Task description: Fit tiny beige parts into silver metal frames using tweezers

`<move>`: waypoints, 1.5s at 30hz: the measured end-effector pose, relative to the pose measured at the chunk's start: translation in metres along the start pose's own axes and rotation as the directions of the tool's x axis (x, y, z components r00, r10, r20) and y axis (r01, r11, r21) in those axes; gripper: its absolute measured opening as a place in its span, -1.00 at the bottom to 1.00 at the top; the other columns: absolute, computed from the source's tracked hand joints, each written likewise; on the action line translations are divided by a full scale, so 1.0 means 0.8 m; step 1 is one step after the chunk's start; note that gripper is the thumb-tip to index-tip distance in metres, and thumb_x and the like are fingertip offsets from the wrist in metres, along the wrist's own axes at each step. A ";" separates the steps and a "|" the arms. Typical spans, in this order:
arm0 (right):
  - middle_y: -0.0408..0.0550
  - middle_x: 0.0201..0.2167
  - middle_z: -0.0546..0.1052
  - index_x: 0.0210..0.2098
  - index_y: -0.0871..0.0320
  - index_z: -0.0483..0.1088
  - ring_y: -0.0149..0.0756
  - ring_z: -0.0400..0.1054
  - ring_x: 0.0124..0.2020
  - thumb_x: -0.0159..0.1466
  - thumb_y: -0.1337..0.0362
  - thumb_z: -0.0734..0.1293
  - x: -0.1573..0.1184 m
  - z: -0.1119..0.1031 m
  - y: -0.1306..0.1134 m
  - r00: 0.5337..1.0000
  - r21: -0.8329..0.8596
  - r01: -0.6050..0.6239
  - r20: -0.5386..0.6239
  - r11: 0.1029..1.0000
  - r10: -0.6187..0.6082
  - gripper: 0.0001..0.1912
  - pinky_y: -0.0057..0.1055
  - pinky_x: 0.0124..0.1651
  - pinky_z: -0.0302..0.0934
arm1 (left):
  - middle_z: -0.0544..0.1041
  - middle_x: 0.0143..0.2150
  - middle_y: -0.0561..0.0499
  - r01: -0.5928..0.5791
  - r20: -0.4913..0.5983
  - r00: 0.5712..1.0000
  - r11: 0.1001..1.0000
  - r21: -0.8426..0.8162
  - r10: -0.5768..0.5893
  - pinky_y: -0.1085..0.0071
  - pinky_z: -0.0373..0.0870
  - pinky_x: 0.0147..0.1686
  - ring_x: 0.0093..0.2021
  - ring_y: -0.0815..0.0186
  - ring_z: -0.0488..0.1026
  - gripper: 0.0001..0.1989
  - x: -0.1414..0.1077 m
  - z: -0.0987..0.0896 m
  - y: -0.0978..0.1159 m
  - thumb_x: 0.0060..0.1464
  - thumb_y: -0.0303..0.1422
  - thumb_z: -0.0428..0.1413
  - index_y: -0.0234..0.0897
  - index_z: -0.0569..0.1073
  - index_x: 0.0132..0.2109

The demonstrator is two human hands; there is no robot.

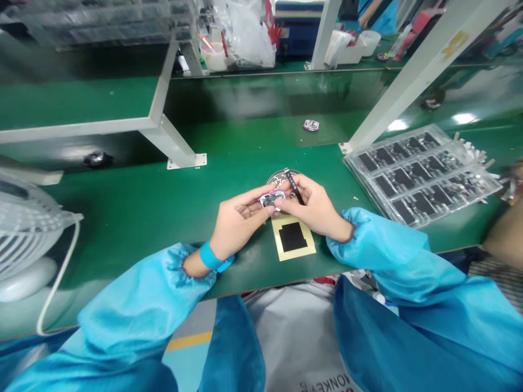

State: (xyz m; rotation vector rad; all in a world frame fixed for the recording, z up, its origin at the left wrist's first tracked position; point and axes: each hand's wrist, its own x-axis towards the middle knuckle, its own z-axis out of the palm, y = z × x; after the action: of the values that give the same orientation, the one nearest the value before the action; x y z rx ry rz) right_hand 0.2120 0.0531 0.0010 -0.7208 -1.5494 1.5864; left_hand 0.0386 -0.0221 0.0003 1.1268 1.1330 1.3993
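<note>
Between both hands is a small rounded electronic device (272, 200) with a pinkish-purple rim and its circuit board showing. My left hand (241, 215) grips its left side, thumb along the near edge. On the right side my right hand (312, 204) presses it with the thumb, while also holding black tweezers (293, 184) that point up and away. Behind the hands lies a round dish (277, 178) of tiny parts, partly hidden. Just below the hands rests a cream sheet (298, 255) bearing a black cut-out sticker (292, 237).
Clear trays (386, 204) with rows of black screens lie at the right. Another small device (311, 126) sits farther back. White shelf legs (174, 144) stand left and right on the green bench (241, 147). A white fan (30, 223) occupies the left edge.
</note>
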 end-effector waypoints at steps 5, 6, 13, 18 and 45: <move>-0.12 -0.27 0.52 -0.20 0.11 0.44 -0.32 0.45 -0.31 0.03 0.02 0.63 -0.002 0.010 0.004 0.998 0.043 -0.062 -0.004 0.997 0.063 -0.51 -0.35 -0.24 0.47 | 0.60 0.09 -0.14 -0.022 0.012 1.000 0.999 -0.035 0.022 0.51 0.59 -0.38 -0.20 0.30 0.63 -0.62 -0.003 0.006 0.002 0.07 -0.36 0.38 -0.17 0.65 0.06; -0.12 -0.30 0.52 -0.22 0.12 0.46 -0.32 0.44 -0.32 0.03 0.02 0.63 -0.001 0.011 0.004 0.998 0.018 -0.066 0.000 0.998 0.066 -0.52 -0.35 -0.24 0.46 | 0.57 0.10 -0.14 -0.039 0.011 0.999 0.999 -0.031 0.039 0.51 0.60 -0.37 -0.19 0.30 0.62 -0.63 -0.004 0.008 0.001 0.07 -0.35 0.37 -0.16 0.65 0.05; -0.08 -0.32 0.57 -0.29 0.16 0.53 -0.27 0.41 -0.25 0.10 -0.07 0.57 0.003 0.004 -0.001 0.999 -0.161 0.007 0.041 0.987 0.000 -0.56 -0.32 -0.14 0.34 | 0.55 0.08 -0.13 -0.107 -0.056 0.992 0.992 0.064 0.111 0.46 0.63 -0.26 -0.08 0.24 0.62 -0.64 -0.004 0.008 -0.006 0.11 -0.30 0.35 -0.19 0.62 0.07; -0.13 -0.43 0.49 -0.44 0.17 0.44 -0.37 0.30 -0.40 0.09 -0.05 0.57 0.005 0.001 -0.006 1.000 -0.207 -0.008 0.019 0.978 0.012 -0.57 -0.37 -0.27 0.24 | 0.64 0.06 -0.11 -0.072 0.003 0.997 0.953 0.295 0.074 0.30 0.59 -0.03 -0.02 0.20 0.61 -0.66 -0.004 0.003 -0.010 0.22 -0.26 0.25 -0.21 0.60 0.12; 0.00 -0.15 0.58 -0.08 0.08 0.55 -0.20 0.47 -0.11 0.30 0.12 0.46 0.016 -0.019 -0.010 0.873 -0.518 0.476 0.177 0.711 -0.455 -0.75 -0.24 0.02 0.37 | 0.67 -0.09 -0.05 -0.176 -0.090 0.964 0.857 0.484 0.249 0.37 0.56 -0.17 -0.23 0.30 0.57 -0.71 0.002 -0.002 -0.016 0.18 -0.33 0.24 -0.21 0.65 0.04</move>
State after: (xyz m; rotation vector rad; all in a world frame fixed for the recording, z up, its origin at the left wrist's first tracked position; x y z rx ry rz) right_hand 0.2190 0.0713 0.0090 -0.5242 -2.0502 0.7745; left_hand 0.0386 -0.0198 -0.0126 1.5526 1.5539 1.4326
